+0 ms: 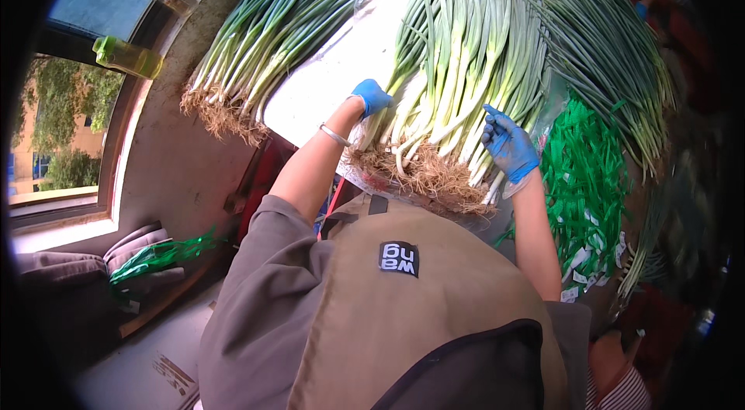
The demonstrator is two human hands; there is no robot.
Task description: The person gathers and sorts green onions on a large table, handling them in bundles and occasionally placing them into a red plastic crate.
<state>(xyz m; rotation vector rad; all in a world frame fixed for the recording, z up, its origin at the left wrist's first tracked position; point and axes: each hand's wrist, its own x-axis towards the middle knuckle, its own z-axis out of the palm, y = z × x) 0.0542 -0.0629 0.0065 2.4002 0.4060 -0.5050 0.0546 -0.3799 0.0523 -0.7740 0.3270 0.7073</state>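
Two piles of spring onions lie on the bench: your left hand (pixel 371 96) rests on the left flank of the big middle pile (pixel 446 76), fingers hidden among the stalks so I cannot tell whether they grip, while your right hand (pixel 508 146) presses half-open against its right side near the rooty ends at the bench's near edge. You appear to be squaring this pile into a bunch, so next likely calls for a tie from the green ties (pixel 586 177) heaped just right. No containers show; a second pile (pixel 268 38) lies far left.
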